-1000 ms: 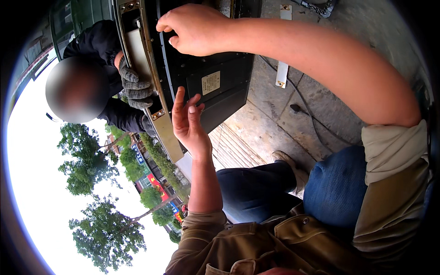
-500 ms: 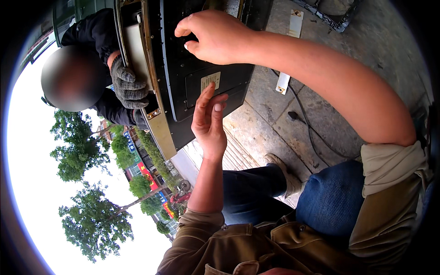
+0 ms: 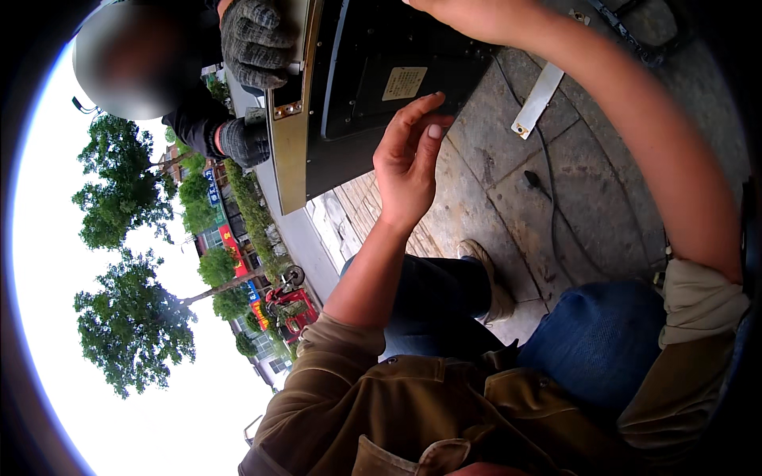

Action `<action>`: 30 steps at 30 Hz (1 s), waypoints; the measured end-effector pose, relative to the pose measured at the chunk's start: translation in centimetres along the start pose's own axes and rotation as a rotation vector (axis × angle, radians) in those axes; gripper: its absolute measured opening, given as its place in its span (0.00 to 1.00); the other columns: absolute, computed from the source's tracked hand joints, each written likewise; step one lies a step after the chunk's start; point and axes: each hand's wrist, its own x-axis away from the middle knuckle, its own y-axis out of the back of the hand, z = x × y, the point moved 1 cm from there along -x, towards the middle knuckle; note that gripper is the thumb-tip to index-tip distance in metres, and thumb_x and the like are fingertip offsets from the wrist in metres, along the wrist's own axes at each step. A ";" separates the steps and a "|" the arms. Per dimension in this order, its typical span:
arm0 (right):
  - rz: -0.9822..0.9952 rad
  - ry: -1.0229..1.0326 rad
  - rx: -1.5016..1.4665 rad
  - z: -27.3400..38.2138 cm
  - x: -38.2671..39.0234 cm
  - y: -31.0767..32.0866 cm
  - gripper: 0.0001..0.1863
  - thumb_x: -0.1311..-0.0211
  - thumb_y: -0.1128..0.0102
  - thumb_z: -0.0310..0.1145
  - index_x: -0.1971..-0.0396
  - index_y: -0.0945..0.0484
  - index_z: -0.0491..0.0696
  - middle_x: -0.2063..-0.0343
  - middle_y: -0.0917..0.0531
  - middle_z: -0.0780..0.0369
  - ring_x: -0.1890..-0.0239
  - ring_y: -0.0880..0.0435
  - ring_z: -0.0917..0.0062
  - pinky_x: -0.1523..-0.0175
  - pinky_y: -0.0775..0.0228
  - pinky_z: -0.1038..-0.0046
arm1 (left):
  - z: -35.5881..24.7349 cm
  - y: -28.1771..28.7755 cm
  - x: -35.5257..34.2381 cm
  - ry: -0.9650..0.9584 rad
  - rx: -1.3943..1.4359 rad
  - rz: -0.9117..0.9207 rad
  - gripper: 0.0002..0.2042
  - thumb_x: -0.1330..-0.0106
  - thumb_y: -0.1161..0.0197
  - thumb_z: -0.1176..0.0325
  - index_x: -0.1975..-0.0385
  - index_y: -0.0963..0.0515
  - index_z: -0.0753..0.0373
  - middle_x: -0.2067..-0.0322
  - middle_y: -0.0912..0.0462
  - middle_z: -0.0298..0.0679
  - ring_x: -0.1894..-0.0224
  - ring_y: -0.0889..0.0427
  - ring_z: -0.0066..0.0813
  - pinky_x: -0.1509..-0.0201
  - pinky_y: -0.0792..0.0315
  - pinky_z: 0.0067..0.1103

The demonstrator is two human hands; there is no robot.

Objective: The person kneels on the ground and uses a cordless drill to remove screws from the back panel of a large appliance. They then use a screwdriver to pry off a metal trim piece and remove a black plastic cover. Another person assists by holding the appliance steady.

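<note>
A large black metal cabinet (image 3: 341, 151) with a beige metal edge strip (image 3: 287, 170) and a pale printed label (image 3: 404, 83) fills the upper middle. My left hand (image 3: 409, 163) is in front of its lower part, fingers raised and apart, holding nothing. Whether the fingertips touch the panel I cannot tell. At the top edge is my right hand (image 3: 484, 17), above the cabinet's right side; its fingers are mostly cut off by the picture's edge. A co-worker's grey gloved hand (image 3: 258, 44) rests on the cabinet's left edge, and their other gloved hand (image 3: 243, 143) is just below.
A white metal strip (image 3: 541, 99) with holes lies on the stone paving (image 3: 508, 190). Beside it runs a black cord (image 3: 553, 214) with a plug (image 3: 532, 179). A dark metal frame part (image 3: 647, 54) lies at upper right. Trees and a red vehicle (image 3: 292, 311) appear beyond at left.
The view has shifted, so the cabinet sits higher and further right. My right hand has gone up toward the top edge. My left hand keeps its raised, open pose.
</note>
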 end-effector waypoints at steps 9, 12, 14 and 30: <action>0.007 0.031 0.037 1.3 0.4 -1.0 0.13 0.52 0.43 0.24 0.65 0.22 0.35 0.64 0.18 0.48 0.58 0.19 0.61 0.51 0.27 0.66 | -0.1 1.3 1.5 0.021 0.021 -0.001 0.12 0.34 0.47 0.78 0.51 0.28 0.68 0.53 0.25 0.41 0.55 0.22 0.26 0.48 0.29 0.21; 0.012 0.052 0.046 1.7 0.5 -1.0 0.13 0.52 0.43 0.24 0.65 0.22 0.35 0.64 0.18 0.48 0.58 0.19 0.61 0.51 0.27 0.67 | -0.3 1.5 1.6 0.014 0.041 -0.004 0.12 0.34 0.47 0.78 0.51 0.28 0.68 0.53 0.24 0.41 0.55 0.22 0.26 0.48 0.29 0.21; 0.017 0.063 0.035 1.9 0.4 -1.0 0.13 0.52 0.43 0.24 0.65 0.22 0.35 0.65 0.18 0.48 0.58 0.19 0.61 0.52 0.27 0.67 | -0.3 1.6 1.6 0.005 0.041 0.000 0.12 0.34 0.47 0.78 0.51 0.27 0.68 0.53 0.24 0.41 0.55 0.22 0.26 0.48 0.29 0.21; 0.091 -0.021 0.138 3.1 0.8 -0.3 0.14 0.49 0.42 0.26 0.62 0.22 0.37 0.65 0.18 0.49 0.62 0.17 0.64 0.57 0.26 0.69 | 0.4 2.3 1.0 -0.083 0.042 -0.053 0.12 0.34 0.45 0.75 0.51 0.27 0.68 0.53 0.22 0.39 0.53 0.23 0.24 0.48 0.31 0.19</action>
